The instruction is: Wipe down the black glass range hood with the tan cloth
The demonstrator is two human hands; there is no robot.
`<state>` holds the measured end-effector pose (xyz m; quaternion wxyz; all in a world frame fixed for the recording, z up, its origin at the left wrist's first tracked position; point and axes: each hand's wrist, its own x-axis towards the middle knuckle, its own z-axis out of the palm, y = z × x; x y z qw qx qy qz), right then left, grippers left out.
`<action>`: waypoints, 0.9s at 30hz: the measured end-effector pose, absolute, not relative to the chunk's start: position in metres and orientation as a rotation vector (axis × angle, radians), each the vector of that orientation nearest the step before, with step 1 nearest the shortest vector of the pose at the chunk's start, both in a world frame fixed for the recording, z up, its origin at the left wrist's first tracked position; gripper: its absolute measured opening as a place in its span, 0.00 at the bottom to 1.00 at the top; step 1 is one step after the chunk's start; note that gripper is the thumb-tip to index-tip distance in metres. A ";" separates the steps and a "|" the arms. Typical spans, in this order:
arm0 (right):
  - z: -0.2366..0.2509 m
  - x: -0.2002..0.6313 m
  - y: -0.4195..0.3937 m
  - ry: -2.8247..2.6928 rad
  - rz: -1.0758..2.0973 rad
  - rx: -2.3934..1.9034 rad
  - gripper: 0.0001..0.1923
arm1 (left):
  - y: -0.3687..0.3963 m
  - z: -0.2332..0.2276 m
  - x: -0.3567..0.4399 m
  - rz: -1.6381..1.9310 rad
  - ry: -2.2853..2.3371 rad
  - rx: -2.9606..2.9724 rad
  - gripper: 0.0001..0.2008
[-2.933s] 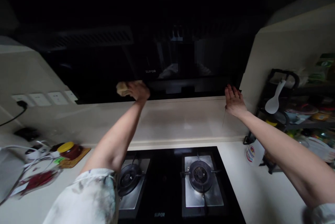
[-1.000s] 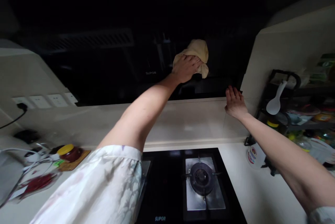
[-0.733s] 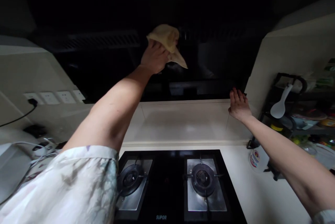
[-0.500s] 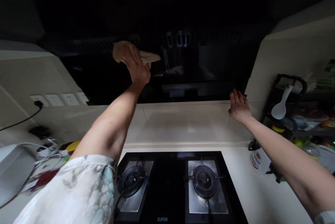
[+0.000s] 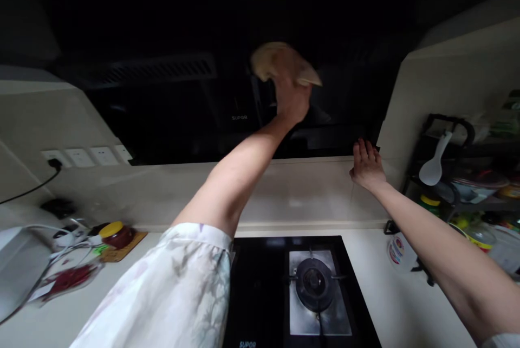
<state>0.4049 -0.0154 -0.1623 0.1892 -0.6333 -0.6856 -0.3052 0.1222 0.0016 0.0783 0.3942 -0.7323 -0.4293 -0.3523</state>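
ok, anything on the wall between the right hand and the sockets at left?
Head view: only bare cream backsplash between the right hand and sockets; the left forearm crosses in front.

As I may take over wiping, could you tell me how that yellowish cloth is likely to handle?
Probably floppy: the cloth bunches in the left hand with a corner sticking out. Likely light, since it is held overhead against the dark hood panel. Its folds suggest it should grip, not slip.

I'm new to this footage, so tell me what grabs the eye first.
The left hand presses a tan cloth high against the glossy black range hood, upper centre. The right hand lies flat and open on the pale backsplash at the hood's lower right corner. Below, one gas burner shows beside the floral sleeve.
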 end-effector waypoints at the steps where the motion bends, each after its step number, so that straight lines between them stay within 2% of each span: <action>1: -0.163 0.406 -0.015 -1.925 -0.870 -1.768 0.49 | -0.002 0.072 0.132 -0.785 -0.993 -1.889 0.25; 4: -0.166 0.409 -0.012 -1.916 -0.897 -1.712 0.50 | -0.013 0.074 0.142 -0.505 -0.743 -2.025 0.26; 8: -0.169 0.411 -0.011 -1.913 -0.903 -1.666 0.51 | -0.020 0.103 0.115 -0.344 -0.729 -2.075 0.27; 13: -0.167 0.412 -0.013 -1.922 -0.913 -1.696 0.48 | -0.019 0.113 0.046 -0.388 -0.915 -1.945 0.24; 17: -0.166 0.413 -0.013 -1.919 -0.926 -1.721 0.49 | -0.023 0.098 -0.016 -0.659 -1.206 -1.869 0.31; 23: -0.166 0.413 -0.012 -1.905 -0.936 -1.755 0.48 | -0.040 0.073 -0.080 -1.441 -1.601 -1.575 0.50; 25: -0.167 0.414 -0.012 -1.895 -0.940 -1.754 0.48 | -0.042 0.077 -0.098 -1.672 -1.750 -1.361 0.47; 27: -0.168 0.414 -0.012 -1.887 -0.946 -1.733 0.48 | -0.048 0.089 -0.116 -1.712 -1.846 -1.380 0.40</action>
